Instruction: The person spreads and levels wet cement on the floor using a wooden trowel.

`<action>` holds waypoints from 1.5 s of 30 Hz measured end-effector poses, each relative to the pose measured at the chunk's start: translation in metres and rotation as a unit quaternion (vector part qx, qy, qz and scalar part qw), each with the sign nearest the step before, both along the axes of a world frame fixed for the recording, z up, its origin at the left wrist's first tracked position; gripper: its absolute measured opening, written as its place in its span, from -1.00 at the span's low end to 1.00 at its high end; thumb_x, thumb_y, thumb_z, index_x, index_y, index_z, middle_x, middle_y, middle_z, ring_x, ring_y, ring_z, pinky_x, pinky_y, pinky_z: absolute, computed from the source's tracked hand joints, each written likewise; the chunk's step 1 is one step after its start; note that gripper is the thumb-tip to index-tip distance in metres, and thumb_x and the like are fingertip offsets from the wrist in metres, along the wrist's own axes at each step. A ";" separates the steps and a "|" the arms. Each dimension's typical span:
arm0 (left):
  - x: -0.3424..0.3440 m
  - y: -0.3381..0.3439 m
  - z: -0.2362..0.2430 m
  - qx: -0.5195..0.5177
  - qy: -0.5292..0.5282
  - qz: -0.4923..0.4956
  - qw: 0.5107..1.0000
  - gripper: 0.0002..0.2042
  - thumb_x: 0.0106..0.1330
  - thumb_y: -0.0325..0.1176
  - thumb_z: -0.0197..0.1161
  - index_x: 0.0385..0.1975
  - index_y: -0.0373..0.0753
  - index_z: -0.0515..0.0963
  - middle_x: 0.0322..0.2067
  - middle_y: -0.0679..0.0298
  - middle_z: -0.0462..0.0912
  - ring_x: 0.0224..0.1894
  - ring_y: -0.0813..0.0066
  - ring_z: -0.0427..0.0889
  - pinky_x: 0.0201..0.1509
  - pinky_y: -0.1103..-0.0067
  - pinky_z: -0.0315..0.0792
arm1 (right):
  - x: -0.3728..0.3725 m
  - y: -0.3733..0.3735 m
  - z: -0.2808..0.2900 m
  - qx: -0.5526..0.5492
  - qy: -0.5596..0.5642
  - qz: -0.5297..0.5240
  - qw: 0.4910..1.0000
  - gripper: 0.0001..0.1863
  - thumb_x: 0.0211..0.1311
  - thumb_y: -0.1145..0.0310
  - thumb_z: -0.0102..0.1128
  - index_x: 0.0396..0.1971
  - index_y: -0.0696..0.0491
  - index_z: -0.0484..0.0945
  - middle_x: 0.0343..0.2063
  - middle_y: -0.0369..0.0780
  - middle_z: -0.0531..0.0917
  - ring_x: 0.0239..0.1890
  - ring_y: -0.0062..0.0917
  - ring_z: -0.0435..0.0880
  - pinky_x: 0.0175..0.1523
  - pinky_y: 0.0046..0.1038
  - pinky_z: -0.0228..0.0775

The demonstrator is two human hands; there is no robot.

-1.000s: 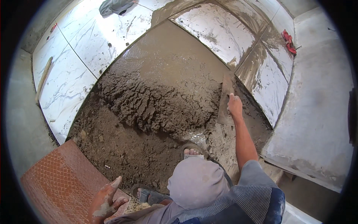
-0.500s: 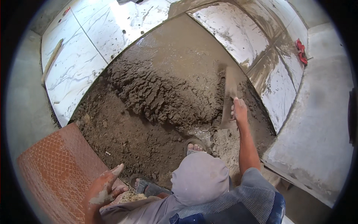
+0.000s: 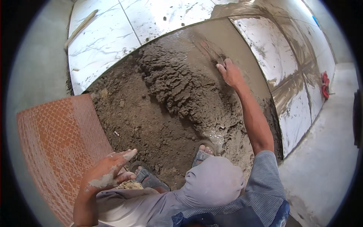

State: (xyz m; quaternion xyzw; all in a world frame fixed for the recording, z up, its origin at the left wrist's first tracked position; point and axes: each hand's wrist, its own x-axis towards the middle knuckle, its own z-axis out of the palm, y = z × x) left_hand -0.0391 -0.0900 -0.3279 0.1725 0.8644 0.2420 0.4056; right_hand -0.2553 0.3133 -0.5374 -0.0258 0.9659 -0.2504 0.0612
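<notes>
My right hand is closed on a flat trowel, whose mud-coated blade is blurred and blends into the wet surface. It lies on the smooth grey-brown mortar beyond a rough, lumpy ridge of thicker mortar. At the lower left my left hand hangs in the air, its fingers stretched and holding nothing. Dried mortar smears that hand. Below its fingers are my sandalled left foot and loose soil.
White marbled tiles border the bed at the far left, and mortar-smeared tiles border it at the right. A stick lies on the left tiles. An orange-brown grid-backed tile leans at the near left. A red cloth-like item sits by the right-hand ledge.
My right hand has swept the trowel forward and left, from the bed's right side onto the smooth wet mortar. The view has shifted, and my left hand stays low at the left.
</notes>
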 end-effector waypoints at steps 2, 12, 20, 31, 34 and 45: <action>0.006 -0.005 0.001 0.003 0.020 -0.014 1.000 -0.34 0.11 -0.09 0.26 0.19 -0.26 0.24 0.05 0.02 0.44 0.09 0.09 0.43 0.13 0.37 0.33 | -0.009 -0.016 0.002 0.027 -0.005 0.010 1.000 -0.54 0.23 0.03 -0.04 -0.31 0.22 0.32 -0.44 0.15 0.54 -0.27 0.08 0.50 -0.19 -0.11 0.31; 0.026 -0.028 0.002 0.045 0.007 0.014 0.999 -0.31 0.12 0.03 0.21 0.21 -0.19 0.21 0.13 0.03 0.36 0.15 0.03 0.35 0.20 0.31 0.26 | -0.023 -0.011 -0.039 -0.041 -0.030 -0.029 0.998 -0.49 0.23 -0.03 -0.10 -0.35 0.23 0.41 -0.34 0.20 0.54 -0.22 0.09 0.50 -0.13 -0.08 0.30; 0.030 -0.038 0.007 0.048 0.011 0.001 0.999 -0.29 0.10 -0.01 0.25 0.21 -0.24 0.20 0.12 0.03 0.37 0.16 0.06 0.34 0.21 0.32 0.25 | -0.028 -0.040 0.002 -0.050 -0.045 -0.004 0.998 -0.46 0.19 -0.06 -0.07 -0.42 0.24 0.45 -0.40 0.13 0.56 -0.27 -0.03 0.56 -0.17 -0.16 0.32; 0.031 -0.040 0.006 0.054 -0.008 0.019 0.998 -0.31 0.11 -0.03 0.24 0.21 -0.24 0.22 0.14 0.04 0.35 0.18 0.07 0.32 0.25 0.34 0.20 | -0.023 -0.039 -0.028 -0.141 -0.213 -0.021 0.966 -0.43 0.24 -0.09 -0.14 -0.37 0.24 0.44 -0.57 -0.19 0.49 -0.52 -0.47 0.43 -0.40 -0.38 0.31; 0.034 -0.042 0.016 0.041 -0.012 0.032 0.999 -0.31 0.13 0.00 0.22 0.21 -0.24 0.22 0.14 0.03 0.35 0.18 0.07 0.32 0.24 0.33 0.20 | 0.007 -0.079 -0.023 -0.181 -0.219 0.035 0.958 -0.47 0.27 -0.05 -0.15 -0.39 0.22 0.43 -0.62 -0.25 0.44 -0.58 -0.53 0.38 -0.47 -0.42 0.28; 0.030 -0.042 0.006 0.063 0.036 0.020 0.997 -0.31 0.16 0.02 0.17 0.22 -0.24 0.19 0.12 -0.01 0.36 0.16 0.04 0.34 0.22 0.32 0.23 | 0.062 -0.104 -0.026 -0.145 -0.195 0.128 0.962 -0.49 0.30 0.03 -0.17 -0.37 0.26 0.46 -0.48 0.04 0.55 -0.38 -0.13 0.54 -0.22 -0.21 0.31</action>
